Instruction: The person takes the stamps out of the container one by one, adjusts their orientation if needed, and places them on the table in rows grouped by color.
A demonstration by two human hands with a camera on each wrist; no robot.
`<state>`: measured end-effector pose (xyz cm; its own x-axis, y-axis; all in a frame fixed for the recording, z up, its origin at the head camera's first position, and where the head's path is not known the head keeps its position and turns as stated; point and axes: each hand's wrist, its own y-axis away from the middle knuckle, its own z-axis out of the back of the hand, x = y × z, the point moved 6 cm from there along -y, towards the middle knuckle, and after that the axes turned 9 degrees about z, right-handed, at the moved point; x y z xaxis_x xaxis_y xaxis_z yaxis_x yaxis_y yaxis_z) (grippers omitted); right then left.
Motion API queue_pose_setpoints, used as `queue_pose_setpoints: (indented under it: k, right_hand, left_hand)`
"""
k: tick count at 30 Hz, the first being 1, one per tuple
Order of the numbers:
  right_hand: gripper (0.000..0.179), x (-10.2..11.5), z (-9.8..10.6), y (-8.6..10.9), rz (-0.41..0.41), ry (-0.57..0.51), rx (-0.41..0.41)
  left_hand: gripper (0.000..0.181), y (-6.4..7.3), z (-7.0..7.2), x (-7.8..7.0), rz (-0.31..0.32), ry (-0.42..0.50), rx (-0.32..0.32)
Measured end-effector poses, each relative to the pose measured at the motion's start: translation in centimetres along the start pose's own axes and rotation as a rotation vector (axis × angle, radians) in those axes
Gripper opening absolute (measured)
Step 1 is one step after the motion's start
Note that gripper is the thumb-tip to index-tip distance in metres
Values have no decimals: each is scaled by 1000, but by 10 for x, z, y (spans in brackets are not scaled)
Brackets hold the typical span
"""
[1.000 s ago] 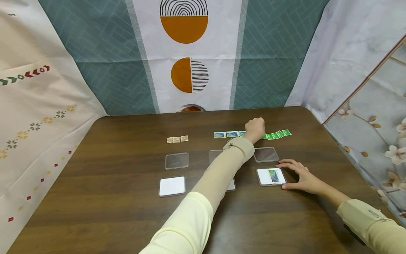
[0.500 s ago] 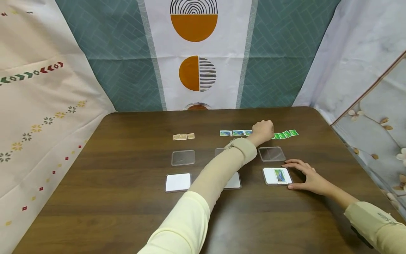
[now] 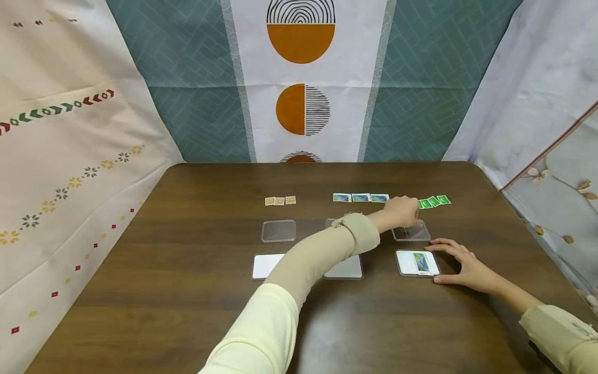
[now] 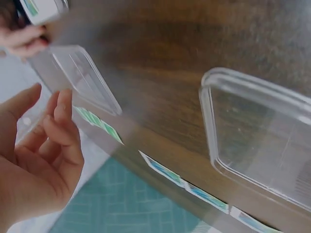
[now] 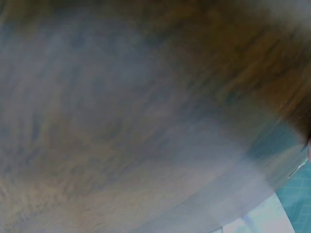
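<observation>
My right hand (image 3: 472,271) holds the right end of a clear card case (image 3: 417,274) between thumb and fingers in the head view. A white card (image 3: 407,264) with a blue-green stamp (image 3: 421,262) lies inside. My left hand (image 4: 41,160) is above the table with fingers loosely bent; thumb and fingertips look apart, with nothing visible between them. In the head view this left hand (image 3: 402,213) partly covers a clear case lid (image 3: 413,232) and the row of green stamps (image 3: 433,201). The right wrist view is mostly blurred.
Blue picture stamps (image 3: 361,197) and tan stamps (image 3: 279,200) lie along the back. Another clear lid (image 3: 279,231) sits at left. Two more cases with white cards (image 3: 266,265) are partly behind my left forearm. A patterned cloth hangs behind the table.
My left hand has come off the green stamps toward me, over the right-hand lid. My right hand stays at the case. The head view has shifted, moving the whole scene rightward.
</observation>
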<state>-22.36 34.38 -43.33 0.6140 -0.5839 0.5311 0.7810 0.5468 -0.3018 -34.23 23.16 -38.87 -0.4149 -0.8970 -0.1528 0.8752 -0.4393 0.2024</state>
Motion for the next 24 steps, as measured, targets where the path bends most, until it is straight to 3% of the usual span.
queue_pose_setpoints:
  k: [5, 10, 19, 24]
  right_hand:
    - [64, -1, 2, 3, 6, -6, 0]
    - [61, -3, 4, 0, -10, -10, -13]
    - [64, -2, 2, 2, 15, -27, 1]
    - [64, -1, -1, 2, 25, -39, -3]
  left_hand:
    - [32, 16, -8, -14, -60, -30, 46]
    - [27, 31, -7, -22, -90, -63, 46]
    - [59, 49, -20, -26, -95, -214, 99]
    - [65, 55, -25, -25, -111, -219, 101]
